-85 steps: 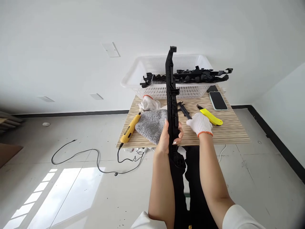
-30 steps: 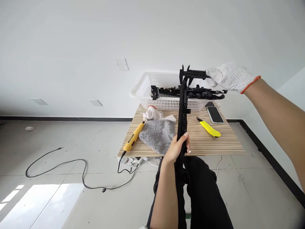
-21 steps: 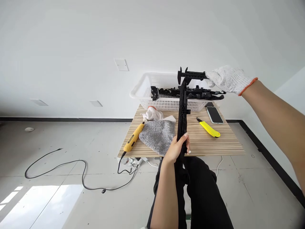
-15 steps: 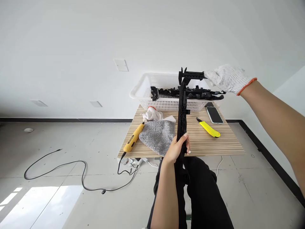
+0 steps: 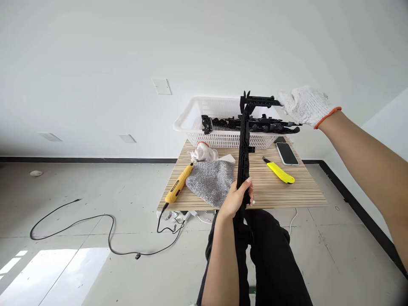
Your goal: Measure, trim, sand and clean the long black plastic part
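Strip of ribbed black plastic (image 5: pixel 243 162), over pale striped tabletop (image 5: pixel 277 196): my bare left hand (image 5: pixel 236 197) grips it; my white-gloved right hand (image 5: pixel 304 105) pinches black vernier caliper (image 5: pixel 261 101) at its far end. White slotted plastic basket (image 5: pixel 216 140) beyond.

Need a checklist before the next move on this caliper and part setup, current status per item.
1. Left hand gripping the part: ok, fingers wrapped around its lower half.
2. Right hand holding the caliper: ok, by the end away from its jaws.
3. Caliper jaws touching both sides of the part's top end: cannot tell; they are at that end, but contact isn't clear.
4. Scale readable: cannot tell, marks too small.
5. Both hands gloved: not ok, left is bare; a glove lies on the table.
6. Cutter away from both hands: ok, lying on the table.
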Action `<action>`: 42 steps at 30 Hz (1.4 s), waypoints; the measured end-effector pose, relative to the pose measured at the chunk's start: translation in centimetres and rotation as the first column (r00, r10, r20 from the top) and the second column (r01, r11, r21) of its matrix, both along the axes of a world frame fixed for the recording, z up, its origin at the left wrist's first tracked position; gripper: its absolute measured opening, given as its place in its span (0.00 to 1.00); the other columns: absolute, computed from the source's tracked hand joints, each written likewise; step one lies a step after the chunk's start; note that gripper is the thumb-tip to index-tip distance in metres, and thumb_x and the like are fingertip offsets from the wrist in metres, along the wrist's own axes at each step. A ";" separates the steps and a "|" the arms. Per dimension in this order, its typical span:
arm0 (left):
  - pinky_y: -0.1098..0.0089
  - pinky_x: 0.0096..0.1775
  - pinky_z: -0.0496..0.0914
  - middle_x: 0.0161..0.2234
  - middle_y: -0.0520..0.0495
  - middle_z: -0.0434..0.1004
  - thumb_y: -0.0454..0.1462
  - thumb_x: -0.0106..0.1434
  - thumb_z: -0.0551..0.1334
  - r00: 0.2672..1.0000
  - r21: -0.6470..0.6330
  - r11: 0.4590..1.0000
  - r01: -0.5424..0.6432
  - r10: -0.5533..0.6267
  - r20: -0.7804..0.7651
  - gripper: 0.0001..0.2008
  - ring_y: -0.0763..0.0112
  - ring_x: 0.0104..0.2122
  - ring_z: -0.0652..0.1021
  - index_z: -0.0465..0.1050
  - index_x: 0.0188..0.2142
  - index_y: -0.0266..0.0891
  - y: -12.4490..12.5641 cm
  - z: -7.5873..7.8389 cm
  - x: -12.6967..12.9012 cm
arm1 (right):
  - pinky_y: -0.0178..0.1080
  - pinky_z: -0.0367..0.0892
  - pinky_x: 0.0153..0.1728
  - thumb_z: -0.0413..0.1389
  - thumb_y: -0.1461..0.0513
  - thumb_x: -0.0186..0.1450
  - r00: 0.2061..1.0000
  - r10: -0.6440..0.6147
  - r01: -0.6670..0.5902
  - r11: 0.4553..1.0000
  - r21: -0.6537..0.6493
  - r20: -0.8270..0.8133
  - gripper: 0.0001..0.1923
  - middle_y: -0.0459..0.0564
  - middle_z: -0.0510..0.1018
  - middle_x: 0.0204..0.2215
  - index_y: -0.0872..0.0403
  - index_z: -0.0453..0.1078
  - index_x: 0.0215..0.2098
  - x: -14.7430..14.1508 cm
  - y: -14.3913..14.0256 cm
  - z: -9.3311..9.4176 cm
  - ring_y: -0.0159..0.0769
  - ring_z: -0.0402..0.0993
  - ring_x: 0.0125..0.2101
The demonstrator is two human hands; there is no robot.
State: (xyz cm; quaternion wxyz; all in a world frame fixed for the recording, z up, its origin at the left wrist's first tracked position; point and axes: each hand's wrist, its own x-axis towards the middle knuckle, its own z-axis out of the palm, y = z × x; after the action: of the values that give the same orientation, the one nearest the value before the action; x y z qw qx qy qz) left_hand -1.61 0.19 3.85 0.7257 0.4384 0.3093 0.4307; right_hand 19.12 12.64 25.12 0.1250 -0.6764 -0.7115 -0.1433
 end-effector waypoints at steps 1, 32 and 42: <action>0.73 0.22 0.66 0.19 0.54 0.65 0.54 0.64 0.61 1.000 -0.001 1.000 0.000 0.000 0.001 0.21 0.75 0.19 0.68 0.64 0.29 0.39 0.0 0.0 0.0 | 0.49 0.58 0.43 0.45 0.56 0.74 0.997 -0.008 0.010 1.000 -0.017 0.077 0.20 0.63 0.79 0.42 0.62 0.73 0.45 -0.2 -0.1 -0.1 0.50 0.73 0.50; 0.73 0.26 0.68 0.19 0.51 0.69 0.55 0.67 0.58 0.990 0.146 0.989 0.027 -0.006 -0.142 0.26 0.75 0.20 0.73 0.67 0.23 0.38 0.4 -1.3 -0.7 | 0.49 0.63 0.32 0.33 0.35 0.67 0.982 -0.190 0.191 0.976 0.106 -0.011 0.45 0.55 0.64 0.17 0.60 0.74 0.27 -3.8 -1.2 -0.3 0.50 0.72 0.29; 0.73 0.22 0.68 0.19 0.55 0.66 0.54 0.65 0.61 0.994 0.095 0.994 -0.050 0.058 -0.088 0.22 0.75 0.17 0.70 0.64 0.28 0.39 0.2 -0.7 -0.4 | 0.45 0.56 0.31 0.34 0.55 0.70 0.987 -0.144 0.138 0.986 0.091 0.065 0.28 0.62 0.71 0.26 0.59 0.73 0.36 -3.5 -2.3 -0.3 0.48 0.70 0.31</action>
State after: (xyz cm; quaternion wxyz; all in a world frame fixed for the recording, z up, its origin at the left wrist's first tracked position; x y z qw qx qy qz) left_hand -1.99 0.41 3.20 0.6781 0.4820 0.3333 0.4437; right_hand 15.59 10.38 24.87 0.1181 -0.7134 -0.6592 -0.2064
